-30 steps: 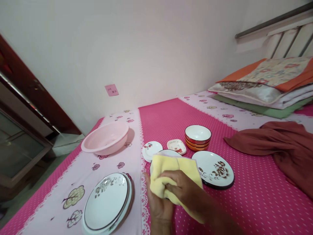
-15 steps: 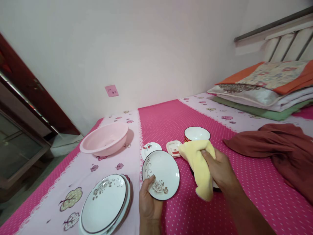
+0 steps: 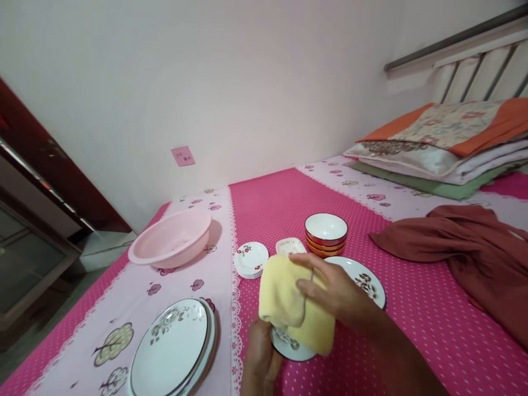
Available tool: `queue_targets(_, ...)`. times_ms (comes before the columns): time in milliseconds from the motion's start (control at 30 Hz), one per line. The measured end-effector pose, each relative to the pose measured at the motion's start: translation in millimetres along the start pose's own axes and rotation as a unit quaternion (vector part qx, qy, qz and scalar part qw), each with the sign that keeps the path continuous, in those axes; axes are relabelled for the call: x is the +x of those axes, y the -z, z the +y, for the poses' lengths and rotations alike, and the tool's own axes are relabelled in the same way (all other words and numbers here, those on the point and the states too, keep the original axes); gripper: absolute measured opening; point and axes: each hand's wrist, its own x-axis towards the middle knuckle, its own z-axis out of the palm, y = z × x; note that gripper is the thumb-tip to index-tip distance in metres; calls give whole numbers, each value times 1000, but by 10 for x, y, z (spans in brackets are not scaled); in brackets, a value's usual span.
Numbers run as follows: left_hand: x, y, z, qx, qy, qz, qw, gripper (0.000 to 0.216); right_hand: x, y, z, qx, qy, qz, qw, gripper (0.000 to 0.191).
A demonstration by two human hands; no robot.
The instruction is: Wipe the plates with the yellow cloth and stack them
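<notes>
My left hand point(image 3: 260, 352) grips a white plate point(image 3: 293, 347) with a dark rim and a brown flower print, holding it above the bedspread. Over most of that plate lies a yellow cloth point(image 3: 284, 291), which my right hand point(image 3: 334, 286) presses down with its fingers closed on it. Just beyond are a small stack of saucers point(image 3: 251, 258) with red flowers and a small squarish dish point(image 3: 290, 245), partly covered by the cloth. A stack of bowls point(image 3: 325, 230), white inside and red-orange outside, stands behind another flowered plate point(image 3: 363, 280), which my right arm partly hides.
Several larger plates point(image 3: 169, 346) are stacked at the lower left, below a pink basin point(image 3: 171, 242). A reddish-brown garment point(image 3: 457, 247) lies on the right of the pink bedspread point(image 3: 268, 203), near folded bedding point(image 3: 437, 143). A wall runs along the back.
My right hand has brought the yellow cloth left onto the plate in my left hand, covering most of it. The bowls and the plate at right are now more exposed.
</notes>
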Motion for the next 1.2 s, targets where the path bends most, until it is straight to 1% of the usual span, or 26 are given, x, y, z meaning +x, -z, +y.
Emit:
queue_targets(67,-29,-20,35,29,-9,-2,1000,32,-10,-88,3,-86,0,16,996,59)
queue_targets(133,-63,-43,65,68,-18,2,997,35,-26,-183,-9,-143,9,16,990,73)
queue_targets(167,-79,-53,77,89,-17,0,996,37,-34,-217,-21,-163,9,6,987,78)
queue_targets(233,-106,-64,99,124,-5,-15,992,40,-44,-244,-48,-186,2,-36,982,81)
queue_targets(300,-125,-59,124,143,16,-30,989,44,-46,-222,-70,-194,-10,-82,978,79)
queue_targets(367,-139,-40,157,155,32,-34,987,47,-39,-181,-76,-193,-20,-111,975,76)
queue_targets(467,-158,7,212,171,41,-39,984,49,-21,-151,-68,-198,-19,-119,973,68)
queue_targets(533,-173,40,244,181,42,-53,981,47,-5,-160,-72,-211,-29,-123,969,60)
queue_targets(633,-197,72,280,194,46,-83,977,39,27,-183,-105,-246,-76,-130,958,39)
queue_targets(700,-210,85,297,192,45,-87,977,36,52,-190,-124,-259,-99,-130,952,37)
queue_targets(767,-217,100,312,180,41,-76,980,37,76,-186,-113,-245,-104,-128,956,39)
queue_targets(800,-218,111,320,172,39,-72,982,37,86,-179,-93,-226,-101,-127,961,37)
queue_targets(867,-218,139,338,153,33,-74,985,37,97,-158,-30,-157,-98,-129,974,30)
queue_targets(933,-219,167,360,132,26,-78,988,37,100,-135,41,-59,-107,-138,983,28)
queue_targets(1000,-223,186,383,110,13,-67,992,40,98,-117,92,35,-128,-141,981,30)
queue_targets(1067,-227,197,404,87,-3,-45,995,44,100,-114,117,93,-139,-132,977,36)
queue_targets(1133,-225,205,417,60,-17,-20,998,45,107,-130,136,121,-143,-114,976,42)
queue_targets(1200,-214,216,421,39,-27,3,999,39,121,-164,172,126,-145,-96,977,46)
